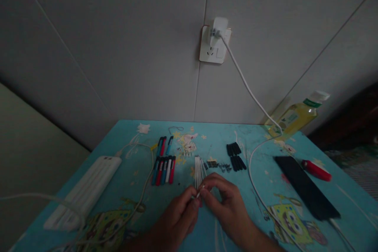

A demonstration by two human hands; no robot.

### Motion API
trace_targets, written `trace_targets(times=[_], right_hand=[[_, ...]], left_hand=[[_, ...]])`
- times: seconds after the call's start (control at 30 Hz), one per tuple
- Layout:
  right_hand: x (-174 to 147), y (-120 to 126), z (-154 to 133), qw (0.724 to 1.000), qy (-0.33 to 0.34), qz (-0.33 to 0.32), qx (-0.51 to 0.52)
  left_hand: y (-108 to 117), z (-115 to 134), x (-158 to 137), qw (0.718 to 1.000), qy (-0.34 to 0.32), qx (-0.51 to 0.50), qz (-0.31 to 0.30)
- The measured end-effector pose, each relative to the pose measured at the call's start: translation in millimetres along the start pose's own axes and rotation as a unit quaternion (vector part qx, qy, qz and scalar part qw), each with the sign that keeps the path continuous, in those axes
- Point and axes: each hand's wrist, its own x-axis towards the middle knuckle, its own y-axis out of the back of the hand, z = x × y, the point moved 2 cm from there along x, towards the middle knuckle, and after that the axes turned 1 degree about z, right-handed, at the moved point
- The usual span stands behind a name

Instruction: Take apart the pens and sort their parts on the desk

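My left hand (181, 212) and my right hand (226, 204) meet at the front middle of the table. Between their fingertips they pinch a thin white pen part (198, 195), mostly covered by the fingers. Just beyond the hands lie several slim white pen refills (197, 167), side by side. Small dark metal pieces (226, 167) and a row of short springs (212, 163) are to the right of them. Further right, black pen grips (235, 156) lie in two groups. Coloured pen barrels (163, 170), blue, red and white, are lined up on the left.
A white power strip (85, 189) with a cable lies at the left. On the right are a black phone (307, 187) with a cord, a red-handled tool (316, 170) and a bottle of yellow liquid (295, 118). A white charger cable (246, 86) hangs from the wall socket (211, 53).
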Motion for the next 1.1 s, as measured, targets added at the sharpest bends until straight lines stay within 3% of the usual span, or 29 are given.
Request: trace_targets(times=[0.27,0.5,0.73,0.87,1.1], right_hand=[[-3,-2,-1,0.999,0.012,0.001,-0.036],[-3,1,-5,0.999,0.018,0.047,-0.018],[-6,-6,0,1.000,0.004,0.001,-0.009],[-4,-2,-1,0.999,0.029,-0.021,-0.011],[-4,4,-5,0.996,0.044,-0.057,-0.054]], left_hand=[[6,15,1,0.984,-0.096,0.137,0.057],[9,8,4,0.983,-0.075,0.161,0.042],[6,7,0,0.987,-0.076,0.139,0.019],[4,9,-3,0.987,-0.105,0.125,0.005],[4,11,-1,0.983,-0.098,0.151,0.031]])
